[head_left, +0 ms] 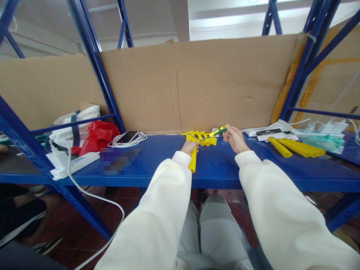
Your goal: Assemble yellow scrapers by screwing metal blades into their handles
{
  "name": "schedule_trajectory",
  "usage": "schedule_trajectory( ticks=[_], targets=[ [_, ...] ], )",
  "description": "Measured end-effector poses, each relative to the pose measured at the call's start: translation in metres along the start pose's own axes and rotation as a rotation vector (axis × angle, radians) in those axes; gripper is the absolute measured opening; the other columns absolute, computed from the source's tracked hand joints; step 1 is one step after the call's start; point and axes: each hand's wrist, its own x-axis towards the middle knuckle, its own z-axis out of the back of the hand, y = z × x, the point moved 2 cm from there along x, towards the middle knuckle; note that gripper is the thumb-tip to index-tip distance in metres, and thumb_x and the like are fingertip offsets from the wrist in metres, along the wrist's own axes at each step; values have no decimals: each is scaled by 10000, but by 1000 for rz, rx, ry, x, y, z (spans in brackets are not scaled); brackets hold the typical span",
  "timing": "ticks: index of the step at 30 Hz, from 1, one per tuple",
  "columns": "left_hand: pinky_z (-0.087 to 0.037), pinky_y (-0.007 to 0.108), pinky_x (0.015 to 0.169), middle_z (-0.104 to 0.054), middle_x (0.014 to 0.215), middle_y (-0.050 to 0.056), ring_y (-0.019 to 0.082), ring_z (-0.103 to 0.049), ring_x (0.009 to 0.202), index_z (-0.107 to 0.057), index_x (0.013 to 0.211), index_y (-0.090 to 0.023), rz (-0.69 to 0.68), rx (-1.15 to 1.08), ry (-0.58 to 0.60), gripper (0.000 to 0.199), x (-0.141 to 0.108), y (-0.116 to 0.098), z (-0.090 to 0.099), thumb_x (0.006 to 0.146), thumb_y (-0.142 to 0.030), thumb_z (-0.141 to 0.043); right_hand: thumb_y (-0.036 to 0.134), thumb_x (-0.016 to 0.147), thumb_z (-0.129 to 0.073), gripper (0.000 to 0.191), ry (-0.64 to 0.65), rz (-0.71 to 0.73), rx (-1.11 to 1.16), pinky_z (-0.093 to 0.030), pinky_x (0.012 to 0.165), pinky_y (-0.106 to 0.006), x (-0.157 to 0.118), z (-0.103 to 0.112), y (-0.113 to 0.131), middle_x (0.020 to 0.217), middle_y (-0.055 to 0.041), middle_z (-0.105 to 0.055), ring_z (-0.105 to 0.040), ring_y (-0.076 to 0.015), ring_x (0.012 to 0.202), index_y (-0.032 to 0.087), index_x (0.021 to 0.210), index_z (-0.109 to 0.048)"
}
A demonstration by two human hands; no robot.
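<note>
My left hand (189, 147) is closed around a yellow plastic piece with a tube-like handle (192, 161), whose lower end hangs near the front edge of the blue shelf. Between the thumb and fingers of my right hand (234, 138) is the end of a green and yellow screwdriver (218, 130). Its thin shaft points left and its tip reaches the yellow piece at my left hand; the exact contact is too small to make out. Just behind, several short yellow plastic parts (207, 141) lie in a row on the shelf.
Long yellow tubes (298, 147) lie at right beside a white packet (271, 134). At left are a phone (128, 137), a coiled white cable (132, 140), a red bag (101, 134) and a power strip (75, 165). Cardboard (225, 82) stands behind the blue shelf (219, 165); a person's leg shows lower left.
</note>
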Motion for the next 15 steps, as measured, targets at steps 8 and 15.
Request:
schedule_trajectory(
  ticks=[8, 15],
  targets=[
    [-347, 202, 451, -489, 515, -65, 85, -437, 411, -622, 833, -157, 12, -3, -6, 148, -1, -1, 1, 926, -44, -645, 511, 692, -968, 494, 20, 1, -27, -307, 387, -195, -1, 2, -1, 458, 112, -459, -421, -85, 389, 256, 821, -565],
    [-357, 201, 454, -488, 495, -67, 98, -446, 413, -655, 916, -136, 8, 3, -3, 97, 1, 0, 2, 908, -44, -627, 506, 760, -929, 456, 58, -72, -6, -379, 437, -203, 0, 2, 1, 549, 45, -596, -532, -117, 488, 249, 811, -556]
  ],
)
